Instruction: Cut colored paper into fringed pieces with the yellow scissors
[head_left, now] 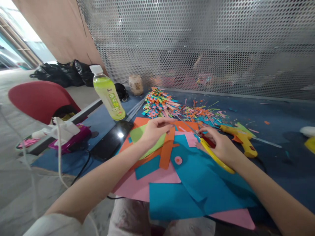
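Observation:
My left hand (157, 130) hovers over the coloured paper, thumb and fingers drawn together in a pinch; whatever lies between the tips is too small to make out. Below it are a green sheet (137, 136) and an orange paper strip (167, 151). My right hand (219, 144) grips yellow-handled scissors (213, 156), their blades pointing up and left toward my left hand. A small pink paper flower (178, 160) rests on blue sheets (194, 170). Behind my hands stands a cone of many small multicoloured paper pieces (159, 103).
Paper scraps (204, 113) lie heaped right of the cone. A yellow glue gun (240, 137) is beside my right hand. At left are a phone (112, 139), a drink bottle (109, 95) and a magenta tissue box (66, 137). Perforated metal (197, 39) bounds the table's back.

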### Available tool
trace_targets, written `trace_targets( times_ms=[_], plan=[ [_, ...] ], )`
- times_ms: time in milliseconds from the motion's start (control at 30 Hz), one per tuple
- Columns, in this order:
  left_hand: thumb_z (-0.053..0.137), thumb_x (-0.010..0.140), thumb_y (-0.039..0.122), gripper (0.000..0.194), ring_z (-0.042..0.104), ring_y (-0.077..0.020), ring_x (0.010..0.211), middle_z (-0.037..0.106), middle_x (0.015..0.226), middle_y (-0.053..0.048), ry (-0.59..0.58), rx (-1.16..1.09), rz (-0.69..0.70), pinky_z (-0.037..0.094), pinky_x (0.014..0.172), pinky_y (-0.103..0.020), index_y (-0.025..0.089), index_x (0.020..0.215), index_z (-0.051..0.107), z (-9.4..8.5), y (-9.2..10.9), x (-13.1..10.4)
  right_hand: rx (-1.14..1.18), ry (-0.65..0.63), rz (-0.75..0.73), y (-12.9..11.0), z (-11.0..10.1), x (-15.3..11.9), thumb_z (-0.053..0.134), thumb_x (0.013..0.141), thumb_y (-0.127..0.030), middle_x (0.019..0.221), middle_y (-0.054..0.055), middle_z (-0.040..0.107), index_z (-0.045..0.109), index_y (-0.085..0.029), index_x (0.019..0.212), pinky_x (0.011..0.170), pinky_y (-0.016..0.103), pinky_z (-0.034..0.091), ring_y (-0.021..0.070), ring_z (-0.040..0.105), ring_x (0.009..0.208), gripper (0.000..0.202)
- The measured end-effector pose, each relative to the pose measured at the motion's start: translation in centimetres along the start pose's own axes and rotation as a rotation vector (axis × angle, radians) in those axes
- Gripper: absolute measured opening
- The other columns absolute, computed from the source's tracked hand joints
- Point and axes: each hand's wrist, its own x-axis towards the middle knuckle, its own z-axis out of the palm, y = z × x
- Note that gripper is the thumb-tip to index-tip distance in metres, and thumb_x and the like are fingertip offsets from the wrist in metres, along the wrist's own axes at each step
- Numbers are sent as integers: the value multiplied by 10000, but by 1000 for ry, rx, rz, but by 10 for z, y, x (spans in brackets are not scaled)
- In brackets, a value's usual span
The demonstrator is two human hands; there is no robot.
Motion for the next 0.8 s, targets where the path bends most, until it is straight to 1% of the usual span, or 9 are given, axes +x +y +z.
trace_targets(
  times_ms=[67, 200, 433, 600, 700, 800],
  plan=[
    [753, 655, 193, 252, 575, -87, 575, 716, 717, -25, -6, -87, -17, 457, 559, -231, 166, 906, 757, 0, 3, 0, 2, -20, -1, -1, -1, -1, 647, 776, -430, 881, 57, 717, 529, -237, 972, 695, 317, 550, 242, 707, 809, 299],
    [810, 623, 223, 338, 664, -133, 696, 737, 768, -48, -25, -214, -70, 463, 526, -210, 160, 948, 742, 0, 8, 0, 29, -50, -13, -2, -3, -2, 639, 779, -436, 876, 55, 709, 526, -234, 991, 674, 314, 540, 242, 696, 812, 314],
    [848, 601, 289, 362, 714, -168, 754, 748, 764, -51, 3, -180, -107, 498, 524, -199, 145, 908, 721, -3, 11, 0, 87, -100, 7, -8, -6, -4, 640, 789, -425, 813, 19, 670, 526, -236, 1006, 652, 297, 524, 209, 670, 758, 309],
    [857, 576, 291, 359, 703, -155, 695, 736, 718, -42, 19, -182, -108, 481, 494, -197, 141, 869, 716, -2, 13, 0, 59, -99, 15, -7, -6, -4, 675, 763, -391, 853, 30, 685, 537, -236, 997, 688, 308, 530, 221, 678, 796, 313],
    [849, 582, 281, 328, 663, -116, 594, 735, 717, -34, 23, -166, -91, 458, 478, -196, 145, 850, 717, -3, 14, 0, 85, -105, 12, -6, -6, -4, 681, 758, -379, 893, 38, 700, 539, -238, 989, 708, 304, 541, 223, 690, 826, 306],
    [830, 614, 277, 311, 615, -86, 516, 742, 751, -41, 15, -115, -60, 442, 467, -203, 144, 872, 720, -5, 13, 1, 81, -106, 3, -5, -7, -3, 685, 755, -386, 919, 45, 708, 537, -238, 991, 723, 307, 547, 233, 698, 857, 316]
  ],
)
